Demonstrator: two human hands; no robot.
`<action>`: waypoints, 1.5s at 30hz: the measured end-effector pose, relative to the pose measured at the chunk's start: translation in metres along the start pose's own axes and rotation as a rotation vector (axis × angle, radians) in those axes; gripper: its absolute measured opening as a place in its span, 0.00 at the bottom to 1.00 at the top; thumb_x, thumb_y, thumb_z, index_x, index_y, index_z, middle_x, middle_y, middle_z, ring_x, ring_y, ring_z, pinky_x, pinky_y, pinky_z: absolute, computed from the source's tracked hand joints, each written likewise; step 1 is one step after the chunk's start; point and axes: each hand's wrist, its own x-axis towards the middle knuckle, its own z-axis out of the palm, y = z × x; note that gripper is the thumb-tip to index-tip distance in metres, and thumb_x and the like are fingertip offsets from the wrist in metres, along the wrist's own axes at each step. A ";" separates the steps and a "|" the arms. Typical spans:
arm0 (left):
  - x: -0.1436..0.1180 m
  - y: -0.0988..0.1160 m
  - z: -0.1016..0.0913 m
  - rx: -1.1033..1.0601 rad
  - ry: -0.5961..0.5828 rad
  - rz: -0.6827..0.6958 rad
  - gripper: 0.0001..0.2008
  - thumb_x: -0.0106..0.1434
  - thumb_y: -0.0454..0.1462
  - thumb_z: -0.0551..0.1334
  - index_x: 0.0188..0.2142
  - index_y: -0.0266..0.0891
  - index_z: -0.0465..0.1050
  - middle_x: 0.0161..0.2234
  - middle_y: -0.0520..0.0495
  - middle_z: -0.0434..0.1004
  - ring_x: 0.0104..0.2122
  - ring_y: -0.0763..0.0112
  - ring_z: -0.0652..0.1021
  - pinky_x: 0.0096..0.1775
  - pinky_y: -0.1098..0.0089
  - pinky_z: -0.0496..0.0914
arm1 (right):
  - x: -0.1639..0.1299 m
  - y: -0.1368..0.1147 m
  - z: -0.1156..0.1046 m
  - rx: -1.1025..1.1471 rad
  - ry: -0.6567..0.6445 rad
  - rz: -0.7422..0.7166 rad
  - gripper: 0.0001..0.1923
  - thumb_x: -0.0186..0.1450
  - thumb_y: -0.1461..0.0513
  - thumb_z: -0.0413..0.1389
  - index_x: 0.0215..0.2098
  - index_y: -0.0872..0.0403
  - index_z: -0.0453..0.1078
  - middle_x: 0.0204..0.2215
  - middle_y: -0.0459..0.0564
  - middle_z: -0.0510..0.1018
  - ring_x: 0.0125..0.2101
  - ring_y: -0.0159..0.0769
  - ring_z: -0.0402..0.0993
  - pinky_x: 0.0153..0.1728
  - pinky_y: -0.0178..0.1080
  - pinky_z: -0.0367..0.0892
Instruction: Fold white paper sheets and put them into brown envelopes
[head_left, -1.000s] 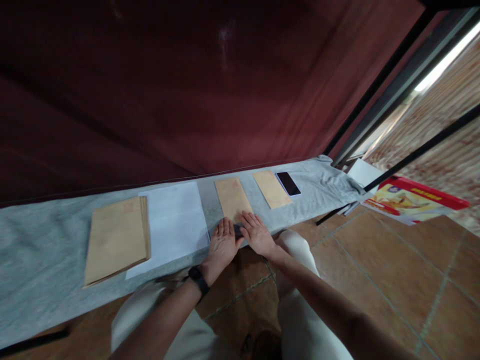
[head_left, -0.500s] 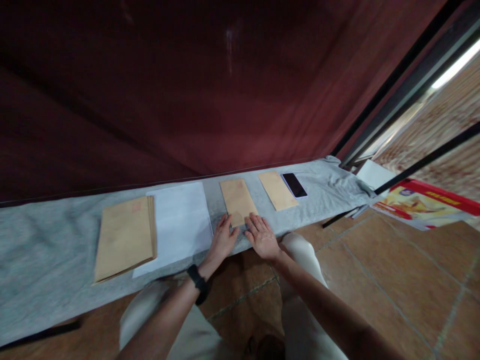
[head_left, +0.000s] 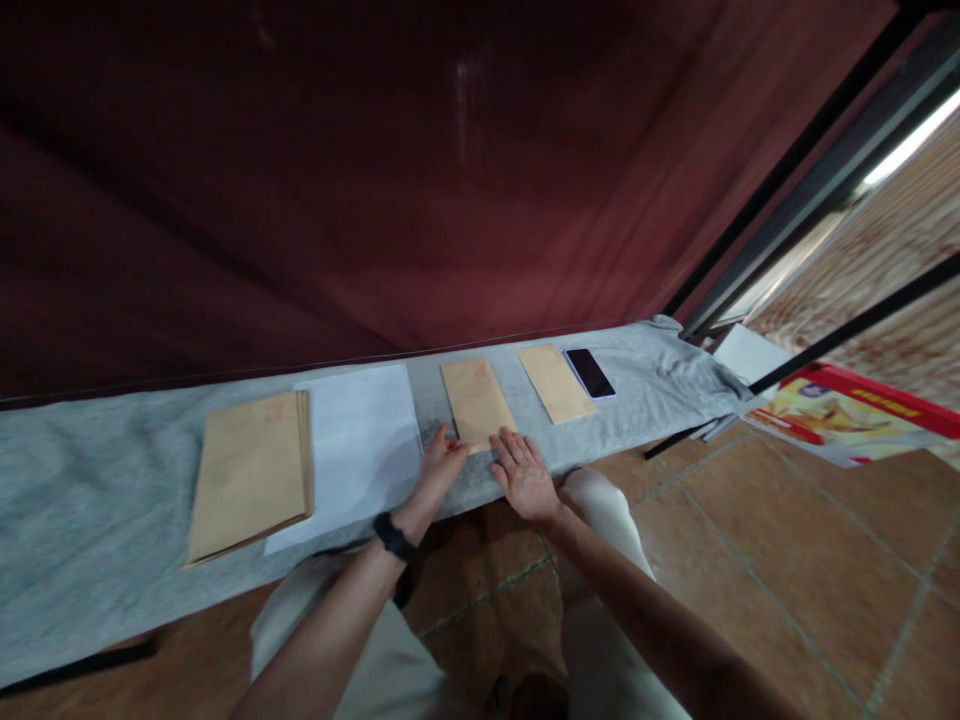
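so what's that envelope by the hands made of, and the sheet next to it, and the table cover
Envelope by the left hand and right hand: looks like matte brown kraft paper, flat with crisp edges. White sheet: probably plain paper, smooth and thin. Table cover: seems soft grey fabric, as it wrinkles and bunches at the far end.

Red stamp on our envelope stack [head_left: 251, 475] too blurred to read, print on the red-and-yellow box [head_left: 855, 415] (far right, cut by the edge) illegible, our elbows out of frame.
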 end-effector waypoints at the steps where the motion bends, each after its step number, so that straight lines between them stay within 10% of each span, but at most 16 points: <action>1: 0.001 0.001 -0.001 0.007 -0.002 -0.015 0.31 0.66 0.36 0.59 0.66 0.27 0.57 0.39 0.39 0.80 0.37 0.62 0.81 0.36 0.66 0.73 | 0.000 0.000 0.000 0.000 0.001 0.003 0.27 0.77 0.55 0.46 0.71 0.54 0.59 0.70 0.57 0.62 0.69 0.44 0.59 0.69 0.50 0.53; 16: 0.013 0.019 -0.005 -0.044 -0.042 -0.071 0.05 0.56 0.38 0.65 0.30 0.38 0.73 0.25 0.45 0.76 0.27 0.65 0.77 0.32 0.65 0.68 | 0.010 -0.009 -0.006 0.018 -0.022 0.061 0.25 0.75 0.59 0.48 0.68 0.55 0.63 0.67 0.59 0.68 0.66 0.47 0.62 0.67 0.52 0.55; 23: -0.002 0.038 -0.007 -0.324 -0.172 0.071 0.08 0.59 0.42 0.64 0.32 0.41 0.69 0.24 0.54 0.73 0.23 0.73 0.74 0.26 0.73 0.68 | 0.038 -0.018 -0.025 0.015 -0.054 0.195 0.21 0.74 0.65 0.46 0.62 0.55 0.68 0.53 0.63 0.80 0.47 0.46 0.80 0.49 0.44 0.72; 27: -0.009 0.049 -0.018 -0.403 -0.181 0.216 0.12 0.66 0.46 0.61 0.39 0.40 0.73 0.33 0.49 0.79 0.32 0.70 0.79 0.33 0.72 0.73 | 0.050 -0.003 -0.033 0.403 0.065 0.421 0.16 0.75 0.59 0.47 0.52 0.53 0.74 0.38 0.58 0.84 0.37 0.45 0.82 0.43 0.44 0.74; 35: 0.002 0.045 -0.031 0.101 0.240 0.504 0.13 0.71 0.37 0.55 0.51 0.41 0.73 0.55 0.40 0.74 0.57 0.62 0.74 0.59 0.61 0.70 | 0.054 0.018 -0.022 1.454 0.063 0.659 0.14 0.66 0.50 0.58 0.31 0.51 0.68 0.29 0.52 0.82 0.34 0.43 0.83 0.43 0.46 0.80; 45: 0.023 0.012 -0.003 0.507 0.084 0.543 0.24 0.74 0.40 0.51 0.66 0.35 0.62 0.69 0.35 0.61 0.69 0.56 0.63 0.67 0.54 0.62 | 0.054 0.001 -0.004 1.738 -0.375 0.804 0.09 0.67 0.56 0.53 0.33 0.52 0.69 0.31 0.54 0.83 0.42 0.43 0.83 0.53 0.49 0.75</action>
